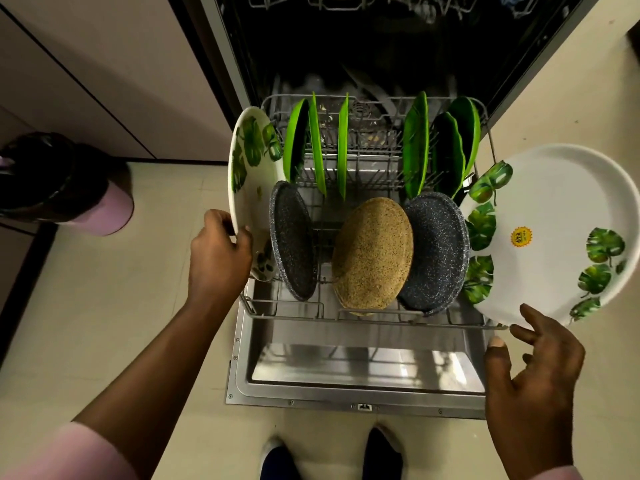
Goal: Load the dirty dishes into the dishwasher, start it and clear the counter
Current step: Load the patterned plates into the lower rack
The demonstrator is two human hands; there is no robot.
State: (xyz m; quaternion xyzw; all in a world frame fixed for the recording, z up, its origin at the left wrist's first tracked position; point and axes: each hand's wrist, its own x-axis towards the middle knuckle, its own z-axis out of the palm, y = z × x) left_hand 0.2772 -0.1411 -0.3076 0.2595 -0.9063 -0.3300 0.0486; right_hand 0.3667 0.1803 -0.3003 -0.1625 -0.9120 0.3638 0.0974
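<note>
White leaf-print plate (251,174) stands at the lower rack's (346,318) left edge, our left hand (218,251) pinching its rim. Our right hand (533,372), fingers loosely spread, props a second leaf-print plate (561,230). We should seat each upright between tines.

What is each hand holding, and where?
Left hand grips the left leaf-print plate by its near rim. Right hand supports the right leaf-print plate under its near edge.

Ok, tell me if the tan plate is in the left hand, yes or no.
No: the tan plate stands in the rack, while the left hand grips a leaf plate at the rack's left edge.
</note>
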